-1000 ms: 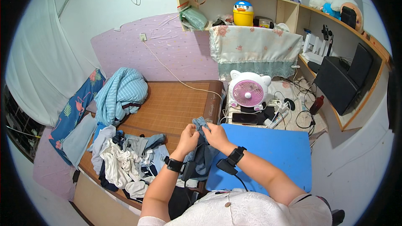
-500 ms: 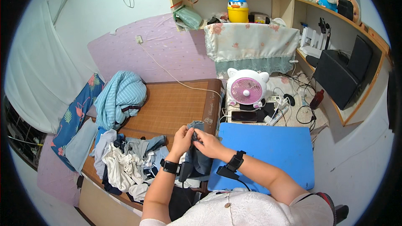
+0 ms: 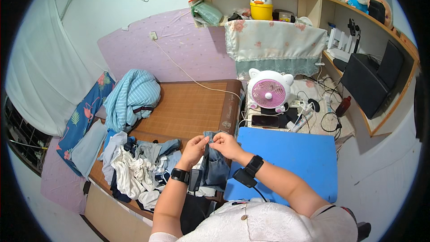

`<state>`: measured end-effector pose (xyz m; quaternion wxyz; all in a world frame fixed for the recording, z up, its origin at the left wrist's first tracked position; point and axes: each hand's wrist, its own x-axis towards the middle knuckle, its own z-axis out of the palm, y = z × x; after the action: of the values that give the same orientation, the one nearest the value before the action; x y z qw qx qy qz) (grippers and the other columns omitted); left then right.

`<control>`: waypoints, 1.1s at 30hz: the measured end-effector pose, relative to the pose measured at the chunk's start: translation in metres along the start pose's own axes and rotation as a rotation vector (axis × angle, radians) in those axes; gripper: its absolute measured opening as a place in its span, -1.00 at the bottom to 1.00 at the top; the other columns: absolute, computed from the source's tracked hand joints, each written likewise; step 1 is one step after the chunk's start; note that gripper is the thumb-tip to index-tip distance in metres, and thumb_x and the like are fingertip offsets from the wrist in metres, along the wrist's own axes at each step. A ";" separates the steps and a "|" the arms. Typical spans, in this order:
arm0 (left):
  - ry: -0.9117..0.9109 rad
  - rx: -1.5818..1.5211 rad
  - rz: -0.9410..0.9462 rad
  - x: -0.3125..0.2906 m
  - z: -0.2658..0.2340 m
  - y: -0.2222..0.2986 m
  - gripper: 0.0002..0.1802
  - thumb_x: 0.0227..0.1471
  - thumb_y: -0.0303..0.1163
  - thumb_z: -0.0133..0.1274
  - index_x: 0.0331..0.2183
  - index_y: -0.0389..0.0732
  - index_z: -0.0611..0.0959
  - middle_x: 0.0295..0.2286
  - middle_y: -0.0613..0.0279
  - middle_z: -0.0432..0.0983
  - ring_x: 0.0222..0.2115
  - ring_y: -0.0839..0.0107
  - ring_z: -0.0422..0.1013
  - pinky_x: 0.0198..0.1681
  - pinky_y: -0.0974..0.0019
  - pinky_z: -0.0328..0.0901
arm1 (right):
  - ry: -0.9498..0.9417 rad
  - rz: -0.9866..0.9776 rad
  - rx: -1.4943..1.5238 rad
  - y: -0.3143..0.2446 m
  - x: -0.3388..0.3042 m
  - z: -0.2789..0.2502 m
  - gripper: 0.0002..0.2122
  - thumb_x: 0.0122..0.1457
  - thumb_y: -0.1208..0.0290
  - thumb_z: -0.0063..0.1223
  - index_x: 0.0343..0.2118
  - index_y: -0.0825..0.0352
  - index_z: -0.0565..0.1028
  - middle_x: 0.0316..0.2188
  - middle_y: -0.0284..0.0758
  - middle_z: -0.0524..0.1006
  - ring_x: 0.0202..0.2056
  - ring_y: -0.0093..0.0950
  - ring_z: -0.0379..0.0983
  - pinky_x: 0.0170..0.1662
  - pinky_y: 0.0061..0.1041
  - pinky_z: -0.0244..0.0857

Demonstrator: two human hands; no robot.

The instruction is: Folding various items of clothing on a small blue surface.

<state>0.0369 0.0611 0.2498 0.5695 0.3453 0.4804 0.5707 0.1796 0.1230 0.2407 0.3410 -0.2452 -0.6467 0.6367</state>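
A pair of blue denim jeans (image 3: 216, 170) hangs between my hands at the edge of the bed, its lower part draping down in front of me. My left hand (image 3: 194, 149) pinches the top edge of the denim on the left. Close beside it, my right hand (image 3: 226, 146) is closed on the same edge, thumb and fingers together. To the left of my hands, a loose heap of white, grey and dark clothes (image 3: 134, 170) lies on the bed. Both wrists wear black straps with small boxes.
A brown mat (image 3: 188, 107) covers the bed, with a striped blue blanket (image 3: 132, 94) at its far left. At my right stands a blue folding table (image 3: 286, 166). Beyond it are a white-and-pink fan (image 3: 268, 93), a phone (image 3: 264, 121) and tangled cables. Shelves (image 3: 309, 9) line the wall.
My hands have moved slightly apart along the top edge of the jeans, the right one shifting rightward. More of the denim shows between and below them. The view has tilted a little.
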 end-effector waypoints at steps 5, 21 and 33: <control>-0.005 -0.119 0.082 0.001 -0.007 -0.005 -0.91 -0.06 -0.38 -0.04 -0.46 -0.18 0.46 -0.65 0.47 0.30 -0.62 0.70 0.22 -0.56 0.60 0.14 | 0.024 0.098 0.079 -0.007 -0.003 -0.004 -0.88 -0.05 0.52 0.01 -0.47 0.38 0.32 -0.62 -0.43 0.37 -0.58 -0.72 0.25 -0.54 -0.73 0.14; 0.113 0.351 0.285 -0.011 0.008 0.004 -0.89 -0.11 -0.47 -0.02 -0.45 -0.31 0.47 -0.58 0.37 0.37 -0.55 0.65 0.27 -0.48 0.57 0.19 | -0.256 0.050 0.245 -0.012 -0.013 -0.008 -0.78 0.03 0.57 -0.21 -0.22 0.41 0.31 -0.44 -0.34 0.40 -0.42 -0.61 0.36 -0.33 -0.66 0.25; 0.052 0.564 0.520 -0.059 -0.022 0.092 -0.93 -0.03 -0.52 -0.15 -0.40 -0.28 0.39 -0.49 0.44 0.32 -0.46 0.69 0.22 -0.37 0.61 0.12 | 0.098 -0.439 -0.458 -0.016 0.012 -0.041 -0.61 -0.18 0.55 -0.08 -0.17 0.22 0.31 -0.03 -0.15 0.07 0.03 -0.24 -0.02 0.02 -0.34 -0.01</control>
<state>-0.0061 0.0100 0.3385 0.2761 0.5840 0.5293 0.5500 0.2043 0.1574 0.2559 0.4370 -0.2007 -0.7934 0.3732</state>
